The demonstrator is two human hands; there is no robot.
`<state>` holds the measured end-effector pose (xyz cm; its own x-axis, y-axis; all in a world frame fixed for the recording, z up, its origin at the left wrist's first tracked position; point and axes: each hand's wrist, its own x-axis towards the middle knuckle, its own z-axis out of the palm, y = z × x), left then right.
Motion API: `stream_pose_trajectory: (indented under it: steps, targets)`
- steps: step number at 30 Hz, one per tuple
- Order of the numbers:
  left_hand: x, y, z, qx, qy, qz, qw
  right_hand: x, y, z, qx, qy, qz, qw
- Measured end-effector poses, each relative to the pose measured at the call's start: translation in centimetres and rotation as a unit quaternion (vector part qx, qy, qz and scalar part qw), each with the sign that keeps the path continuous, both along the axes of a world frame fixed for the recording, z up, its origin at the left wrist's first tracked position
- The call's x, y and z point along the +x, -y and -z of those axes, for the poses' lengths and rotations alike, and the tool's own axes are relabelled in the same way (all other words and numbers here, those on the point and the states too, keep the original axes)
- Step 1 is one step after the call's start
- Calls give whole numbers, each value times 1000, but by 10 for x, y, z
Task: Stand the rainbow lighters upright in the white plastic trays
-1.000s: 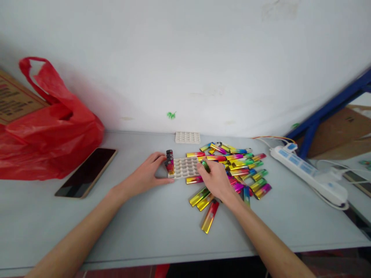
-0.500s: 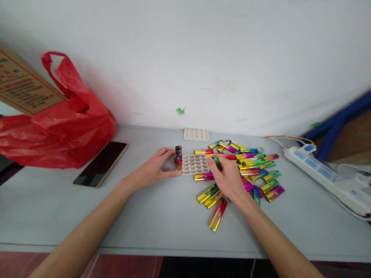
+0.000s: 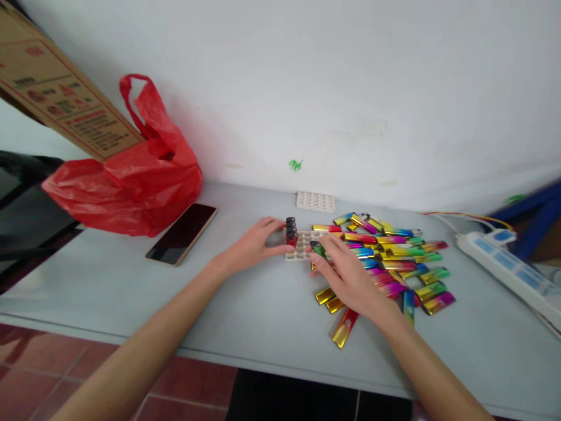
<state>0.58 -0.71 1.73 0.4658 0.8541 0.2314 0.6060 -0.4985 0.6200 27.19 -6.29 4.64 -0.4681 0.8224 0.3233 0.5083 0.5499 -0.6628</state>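
A small white tray with rows of holes lies on the table, and several lighters with black tops stand upright along its left end. My left hand grips that end, thumb at the front corner and fingers at the back. In my right hand is a green lighter, pinched upright by thumb and fingers over the tray's right part. Its lower end is hidden by the fingers. Beside and under my right hand spreads a pile of shiny multicoloured lighters.
A second white holed tray lies by the wall. On the left are a phone, a red plastic bag and a cardboard box. A white power strip with cables lies at the right.
My right hand has brought the green lighter from the tray's right edge in over its holes, turning it more upright. My left hand stays at the tray. The view has swung left.
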Motion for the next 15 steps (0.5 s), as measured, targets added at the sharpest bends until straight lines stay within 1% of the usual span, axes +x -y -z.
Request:
stream_pose_trajectory:
  steps: [3, 7, 10, 13, 15]
  targets:
    - [-2, 1, -3, -10, 1, 3, 1000, -4, 2, -1, 28, 10, -13, 999]
    - [-9, 0, -5, -23, -6, 22, 999, -6, 0, 2, 14, 29, -2, 999]
    - [-13, -1, -3, -23, -18, 39, 999, -8, -4, 7, 11, 16, 2, 1000]
    - [-14, -2, 0, -17, -24, 41, 999, -10, -9, 13, 32, 13, -6, 999]
    - [-13, -2, 2, -13, -27, 38, 999, -12, -14, 17, 47, 28, -11, 998]
